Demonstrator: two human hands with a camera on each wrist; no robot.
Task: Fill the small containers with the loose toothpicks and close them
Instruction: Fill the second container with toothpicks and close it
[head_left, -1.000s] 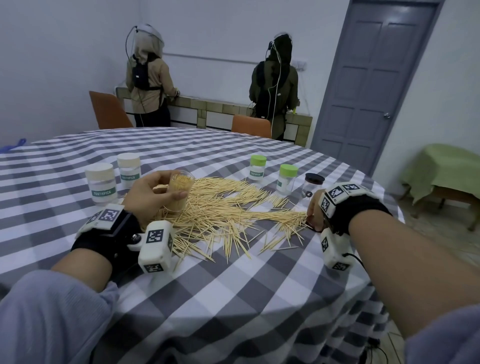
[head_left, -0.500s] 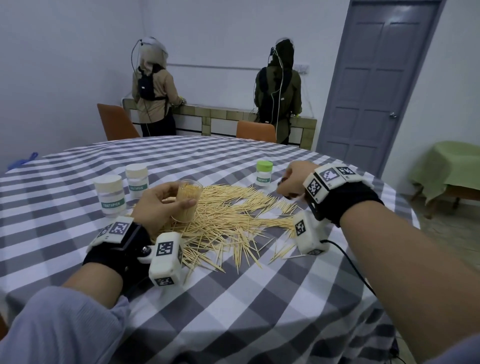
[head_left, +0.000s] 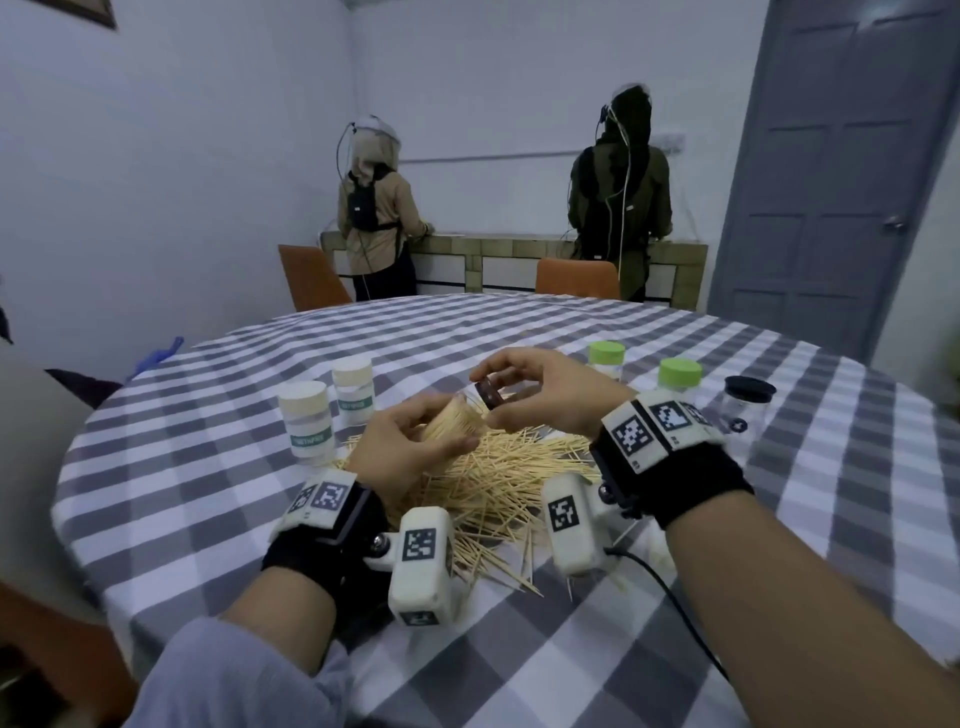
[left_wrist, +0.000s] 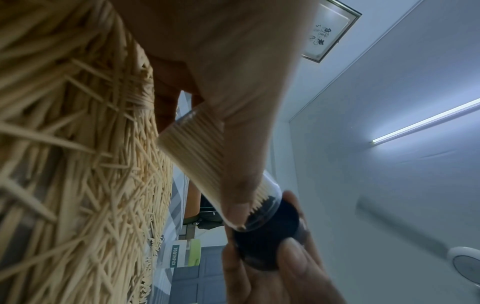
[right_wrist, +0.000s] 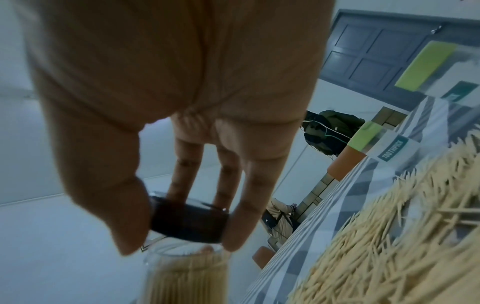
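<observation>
I see the round surface under its grey-and-white checked cloth, with a wide heap of loose wooden toothpicks still spread across it. Four capped containers stand shut around the heap, and a clear jar with a black lid sits at the far right. My left hand is curled round the clear plastic container packed with toothpicks. My right hand pinches the small black round cap just over its mouth. I judge capping comes next; much filling remains.
</observation>
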